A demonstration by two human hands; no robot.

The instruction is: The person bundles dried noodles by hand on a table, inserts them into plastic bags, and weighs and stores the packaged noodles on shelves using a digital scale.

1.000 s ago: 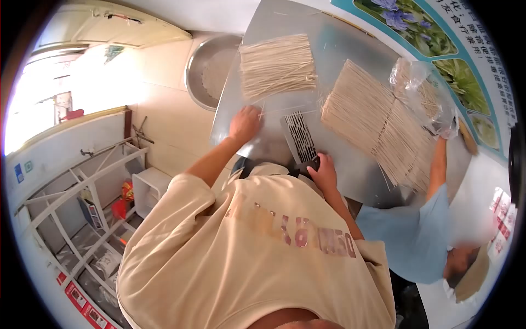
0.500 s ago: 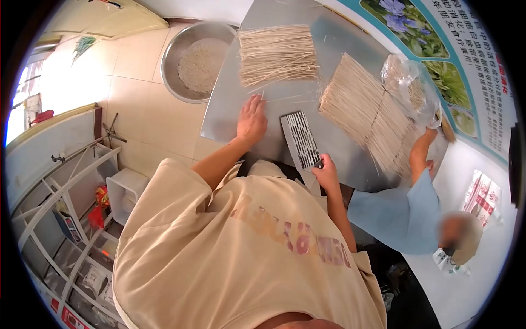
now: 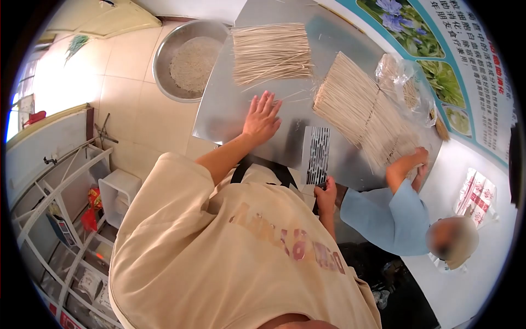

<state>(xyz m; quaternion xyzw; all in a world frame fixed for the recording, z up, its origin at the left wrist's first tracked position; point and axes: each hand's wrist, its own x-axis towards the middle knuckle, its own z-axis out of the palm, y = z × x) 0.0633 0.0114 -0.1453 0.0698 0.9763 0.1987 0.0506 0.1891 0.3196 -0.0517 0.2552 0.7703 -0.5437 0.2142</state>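
My left hand (image 3: pixel 263 116) rests palm down on the metal table (image 3: pixel 219 112), fingers spread, just below a stack of thin pale dry noodle strands (image 3: pixel 271 54). A few loose strands lie beyond its fingertips. In my right hand (image 3: pixel 326 194) is the dark handle of a broad rectangular knife (image 3: pixel 316 155), its blade covered with rows of black and pale marks. The blade points away from me over the table's near edge, apart from the noodles. A larger spread of long strands (image 3: pixel 350 101) lies to the right.
A co-worker in a blue sleeve (image 3: pixel 408 211) reaches over the right end of the long strands. A clear plastic bag (image 3: pixel 419 101) and a brush (image 3: pixel 441 129) lie near the wall. Left of the table is a metal basin (image 3: pixel 164 68) with pale scraps, and a white rack (image 3: pixel 52 219) stands farther left.
My left hand has shifted slightly right, its fingers more spread. The blade has swung to the right and stands more upright. The co-worker's hand has moved down toward the ends of the strands.
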